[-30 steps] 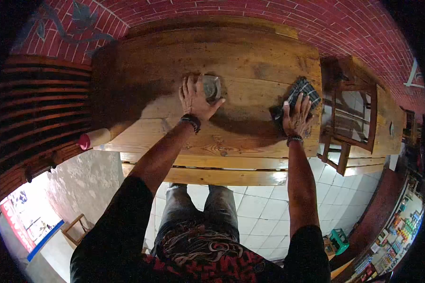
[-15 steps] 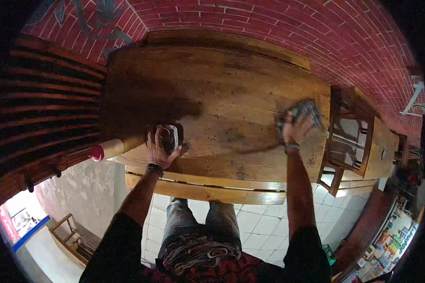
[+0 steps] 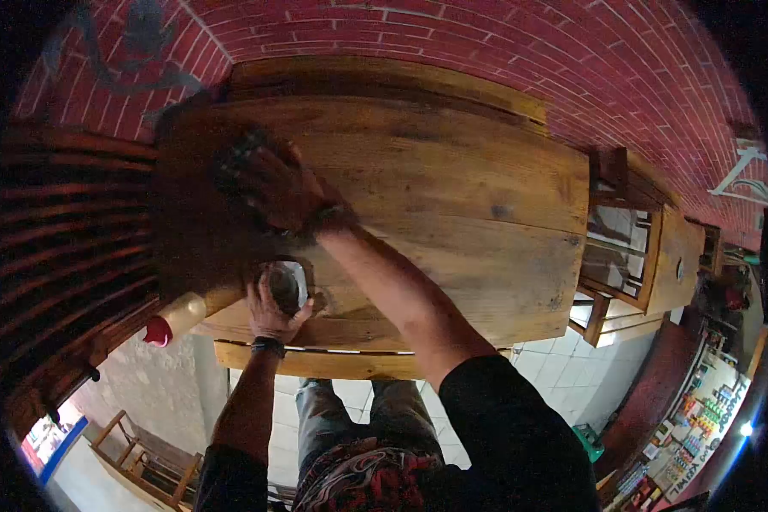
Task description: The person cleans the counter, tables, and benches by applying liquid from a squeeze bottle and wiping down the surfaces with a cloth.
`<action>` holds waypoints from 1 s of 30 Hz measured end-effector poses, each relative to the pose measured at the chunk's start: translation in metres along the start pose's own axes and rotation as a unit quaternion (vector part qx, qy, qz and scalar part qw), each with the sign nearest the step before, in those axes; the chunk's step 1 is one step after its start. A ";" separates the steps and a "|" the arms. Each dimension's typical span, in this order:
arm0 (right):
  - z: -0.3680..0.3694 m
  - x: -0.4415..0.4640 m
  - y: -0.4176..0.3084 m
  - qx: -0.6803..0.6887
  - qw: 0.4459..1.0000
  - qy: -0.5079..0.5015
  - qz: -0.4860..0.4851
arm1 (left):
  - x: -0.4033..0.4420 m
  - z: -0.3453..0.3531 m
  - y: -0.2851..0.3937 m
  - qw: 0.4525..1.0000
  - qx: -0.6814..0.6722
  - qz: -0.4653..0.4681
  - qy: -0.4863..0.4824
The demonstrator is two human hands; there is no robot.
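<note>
My right hand [image 3: 283, 192] lies on a dark checked cloth [image 3: 237, 162], pressing it flat against the shadowed far-left part of the wooden table [image 3: 461, 188]. That arm reaches across in front of me to the left. Nearer the table's front edge, my left hand [image 3: 271, 317] has its fingers curled round the side of a small squarish container [image 3: 292, 286] with a pale rim. What the container holds is too dark to make out. A pale bottle with a red cap [image 3: 179, 317] is left of my left hand, at the table's corner.
Dark wooden slats [image 3: 77, 222] border the table's left end, and a red brick wall [image 3: 452, 43] runs behind it. A bench [image 3: 333, 363] stands along the near side. To the right are a wooden chair [image 3: 619, 256] and another table [image 3: 678, 264].
My right hand has swept the cloth from the table's right end across to the far left. The left hand stays at the container. The whole view has shifted slightly.
</note>
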State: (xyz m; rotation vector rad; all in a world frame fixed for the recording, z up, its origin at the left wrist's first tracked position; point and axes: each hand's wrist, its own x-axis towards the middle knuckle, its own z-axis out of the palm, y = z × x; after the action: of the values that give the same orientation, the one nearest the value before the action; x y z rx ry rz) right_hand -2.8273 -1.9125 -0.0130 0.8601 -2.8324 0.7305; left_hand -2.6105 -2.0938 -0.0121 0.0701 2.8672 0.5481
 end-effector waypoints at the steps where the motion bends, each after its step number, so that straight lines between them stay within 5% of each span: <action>1: -0.012 -0.013 0.019 -0.005 1.000 -0.001 0.009 | -0.001 0.001 0.002 1.000 -0.003 0.008 -0.006; 6: -0.088 -0.133 0.195 -0.211 0.943 0.073 0.248 | 0.005 0.009 -0.011 0.995 0.024 0.069 0.066; 11: -0.176 -0.317 0.310 -0.250 0.825 0.158 0.481 | 0.011 0.014 -0.015 0.987 0.049 0.111 0.106; 15: -0.194 -0.456 0.265 -0.295 0.734 0.200 0.578 | 0.010 0.012 -0.010 0.982 0.067 0.111 0.136; 17: -0.183 -0.540 0.219 -0.517 0.659 -0.080 0.541 | 0.012 0.014 -0.009 0.986 0.032 0.094 0.136; 19: -0.161 -0.599 0.160 -0.310 0.742 0.158 0.573 | 0.018 0.022 -0.032 0.974 0.078 0.171 0.125; 21: -0.147 -0.614 0.089 -0.283 0.701 0.100 0.646 | 0.015 0.023 -0.019 0.978 0.026 0.140 0.151; 23: -0.128 -0.580 0.041 -0.269 0.678 0.162 0.665 | 0.009 0.019 -0.006 0.978 0.014 0.116 0.172; 27: -0.108 -0.421 -0.008 -0.201 0.821 0.157 0.510 | 0.009 0.007 0.003 0.992 0.025 0.054 0.112; 29: -0.070 -0.333 -0.013 -0.143 0.883 0.192 0.403 | 0.012 0.007 0.001 0.987 -0.021 0.109 0.119; 30: -0.055 -0.278 -0.022 0.029 0.896 0.255 0.361 | 0.011 0.010 0.000 0.982 -0.005 0.117 0.149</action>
State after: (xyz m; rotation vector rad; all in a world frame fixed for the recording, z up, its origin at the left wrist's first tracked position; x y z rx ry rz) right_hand -2.5854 -1.7635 -0.0173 -0.4021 -2.5798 0.9298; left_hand -2.6188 -2.0892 -0.0236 0.3579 3.1696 0.6679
